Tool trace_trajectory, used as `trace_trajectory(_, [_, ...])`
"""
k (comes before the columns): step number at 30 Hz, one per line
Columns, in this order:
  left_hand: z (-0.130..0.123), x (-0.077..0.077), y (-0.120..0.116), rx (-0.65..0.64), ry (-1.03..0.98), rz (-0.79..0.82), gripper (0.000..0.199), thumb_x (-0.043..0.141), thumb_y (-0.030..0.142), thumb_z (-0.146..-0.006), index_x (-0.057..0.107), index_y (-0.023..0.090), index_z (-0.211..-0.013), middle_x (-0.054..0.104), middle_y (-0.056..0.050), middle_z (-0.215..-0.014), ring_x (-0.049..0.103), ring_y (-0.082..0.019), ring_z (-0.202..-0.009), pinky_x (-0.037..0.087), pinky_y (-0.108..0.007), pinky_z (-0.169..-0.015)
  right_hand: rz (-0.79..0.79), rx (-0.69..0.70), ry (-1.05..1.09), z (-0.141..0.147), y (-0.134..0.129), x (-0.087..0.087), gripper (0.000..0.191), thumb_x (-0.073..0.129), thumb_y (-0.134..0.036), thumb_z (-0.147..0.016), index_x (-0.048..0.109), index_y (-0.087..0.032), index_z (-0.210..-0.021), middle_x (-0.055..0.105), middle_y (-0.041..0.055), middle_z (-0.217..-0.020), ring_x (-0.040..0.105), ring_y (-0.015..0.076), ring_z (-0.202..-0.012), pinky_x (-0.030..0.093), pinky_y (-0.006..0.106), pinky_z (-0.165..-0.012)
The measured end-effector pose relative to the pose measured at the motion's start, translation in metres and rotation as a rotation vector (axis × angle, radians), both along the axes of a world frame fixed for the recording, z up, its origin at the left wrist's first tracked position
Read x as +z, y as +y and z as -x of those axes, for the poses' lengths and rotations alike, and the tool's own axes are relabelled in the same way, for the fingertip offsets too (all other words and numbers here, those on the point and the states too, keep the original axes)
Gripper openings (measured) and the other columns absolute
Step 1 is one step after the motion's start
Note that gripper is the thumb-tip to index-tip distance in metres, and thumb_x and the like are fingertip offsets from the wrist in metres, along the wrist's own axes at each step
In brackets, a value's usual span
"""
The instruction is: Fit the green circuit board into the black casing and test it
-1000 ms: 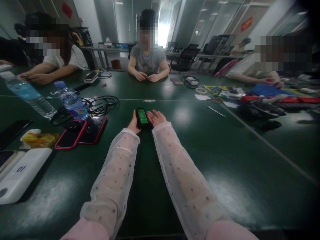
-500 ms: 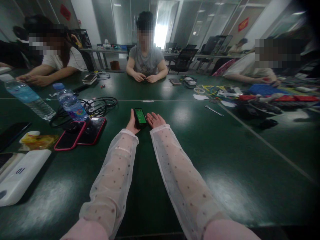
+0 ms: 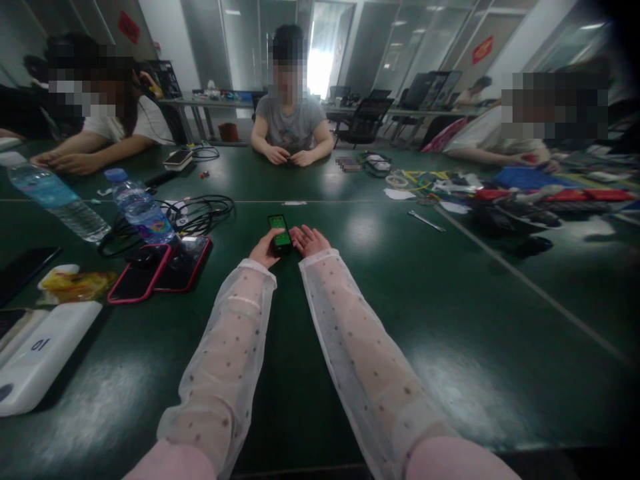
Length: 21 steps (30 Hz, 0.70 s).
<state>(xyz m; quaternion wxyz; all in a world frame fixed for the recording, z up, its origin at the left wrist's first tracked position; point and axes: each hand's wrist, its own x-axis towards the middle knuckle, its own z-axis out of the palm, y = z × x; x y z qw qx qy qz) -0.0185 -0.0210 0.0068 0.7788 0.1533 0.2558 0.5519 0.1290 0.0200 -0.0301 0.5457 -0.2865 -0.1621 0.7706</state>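
A small black phone (image 3: pixel 280 237) with a green lit screen is held in my left hand (image 3: pixel 264 249), whose thumb now lies over the screen. Just right of the phone, my right hand (image 3: pixel 310 241) rests palm up with its fingers spread and nothing in it. Both forearms wear sheer dotted sleeves and stretch across the dark green table (image 3: pixel 430 320).
On the left are a water bottle (image 3: pixel 55 197), a blue-capped bottle (image 3: pixel 140 210), black cables (image 3: pixel 215 208), red-edged phones (image 3: pixel 183 267) and a white device (image 3: pixel 47 357). A wrench (image 3: pixel 426 221) lies right. A person (image 3: pixel 290 123) sits opposite; others sit at both sides.
My left thumb has moved from beside the phone onto its screen. My right hand has stayed nearly in place, its fingers slightly more curled.
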Motion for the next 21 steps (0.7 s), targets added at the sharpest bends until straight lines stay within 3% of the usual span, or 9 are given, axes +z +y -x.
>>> trace_trajectory(6, [0.0,0.0,0.0,-0.007,0.02,-0.033,0.025,0.052,0.009,-0.074,0.062,0.008,-0.097,0.069,-0.015,-0.102,0.066,-0.023,-0.097,0.052,-0.038,-0.09,0.031,-0.008,-0.01,0.0,-0.001,0.003,0.027,0.032,-0.033,-0.096,0.056,-0.021,-0.095,0.069,0.0022,-0.084,0.066,0.0122,-0.073,0.056,0.025,-0.066])
trace_trajectory(11, [-0.003,-0.009,0.008,-0.012,0.106,-0.032,0.021,0.057,0.01,-0.069,0.062,0.008,-0.089,0.07,-0.012,-0.091,0.068,-0.021,-0.088,0.054,-0.034,-0.084,0.002,0.011,0.006,-0.001,-0.001,0.002,0.029,0.03,-0.032,-0.097,0.056,-0.02,-0.094,0.07,0.0041,-0.087,0.066,0.0132,-0.075,0.055,0.026,-0.065])
trace_trajectory(16, [-0.007,-0.019,0.017,0.16,0.316,-0.004,0.023,0.066,0.009,-0.061,0.062,0.008,-0.084,0.068,-0.007,-0.075,0.067,-0.017,-0.073,0.054,-0.029,-0.075,-0.022,0.004,0.021,0.0,-0.002,0.002,0.026,0.031,-0.03,-0.096,0.055,-0.02,-0.098,0.069,0.0055,-0.091,0.067,0.0153,-0.086,0.055,0.03,-0.076])
trace_trajectory(21, [-0.013,-0.019,0.019,0.201,0.389,-0.088,0.04,0.078,0.031,-0.062,0.063,0.009,-0.093,0.067,-0.008,-0.077,0.067,-0.019,-0.075,0.052,-0.031,-0.075,-0.011,-0.004,-0.044,0.004,-0.004,0.006,0.025,0.033,-0.029,-0.096,0.057,-0.021,-0.097,0.069,0.0026,-0.086,0.067,0.0132,-0.078,0.054,0.027,-0.072])
